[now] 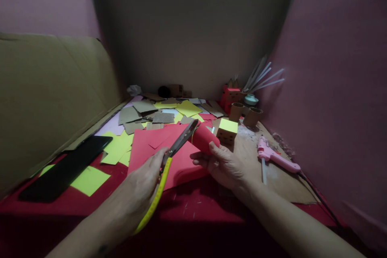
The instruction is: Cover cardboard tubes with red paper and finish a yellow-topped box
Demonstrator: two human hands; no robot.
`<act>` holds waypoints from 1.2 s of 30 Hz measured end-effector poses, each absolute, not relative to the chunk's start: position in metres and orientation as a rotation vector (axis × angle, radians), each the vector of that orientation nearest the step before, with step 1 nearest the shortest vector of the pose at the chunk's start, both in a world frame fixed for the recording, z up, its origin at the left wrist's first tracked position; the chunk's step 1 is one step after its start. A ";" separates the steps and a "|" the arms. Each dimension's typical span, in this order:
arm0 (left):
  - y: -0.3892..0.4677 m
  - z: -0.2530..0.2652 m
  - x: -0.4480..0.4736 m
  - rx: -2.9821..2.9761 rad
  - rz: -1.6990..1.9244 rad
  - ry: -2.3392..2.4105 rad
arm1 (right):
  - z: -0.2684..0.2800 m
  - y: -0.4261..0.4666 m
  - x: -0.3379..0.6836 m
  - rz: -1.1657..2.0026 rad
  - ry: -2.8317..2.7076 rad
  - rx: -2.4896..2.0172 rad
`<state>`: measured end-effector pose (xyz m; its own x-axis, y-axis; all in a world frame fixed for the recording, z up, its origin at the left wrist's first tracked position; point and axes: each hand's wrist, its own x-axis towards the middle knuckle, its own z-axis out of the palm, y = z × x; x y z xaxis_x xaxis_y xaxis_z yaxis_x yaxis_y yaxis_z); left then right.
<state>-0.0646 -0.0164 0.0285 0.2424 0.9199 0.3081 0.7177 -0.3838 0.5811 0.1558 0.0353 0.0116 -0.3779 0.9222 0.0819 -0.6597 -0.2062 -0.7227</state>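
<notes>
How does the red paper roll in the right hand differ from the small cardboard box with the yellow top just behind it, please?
The red paper roll is a rounded tube, while the cardboard box is a squared block. The roll is red all over; the box is brown with a yellow-green top. The roll is held tilted in the right hand, with the scissors in the left hand at its end; the box stands free on the table. Both are small paper craft pieces.

I see matt red paper rolled into a tube (203, 137), scissors (178, 145) with dull metal blades and yellow plastic handles, a glossy black phone (65, 167), a pink plastic glue gun (276, 157), and rough brown cardboard scraps (130, 115).
</notes>
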 end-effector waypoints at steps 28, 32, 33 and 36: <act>-0.020 0.034 -0.062 2.265 0.695 1.498 | 0.003 0.036 0.154 1.697 -0.940 -0.508; -0.016 0.033 -0.065 2.137 0.810 1.567 | 0.005 0.034 0.155 1.687 -0.976 -0.519; -0.015 0.033 -0.064 2.075 0.868 1.583 | 0.006 0.033 0.155 1.686 -0.977 -0.522; -0.011 0.038 -0.059 1.865 1.077 1.600 | 0.010 0.030 0.156 1.687 -0.993 -0.544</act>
<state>-0.0591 -0.0113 0.0385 0.0200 0.9640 0.2653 0.6083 -0.2224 0.7619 0.1556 0.0300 0.0096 -0.3413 0.9327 0.1164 -0.5545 -0.0998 -0.8262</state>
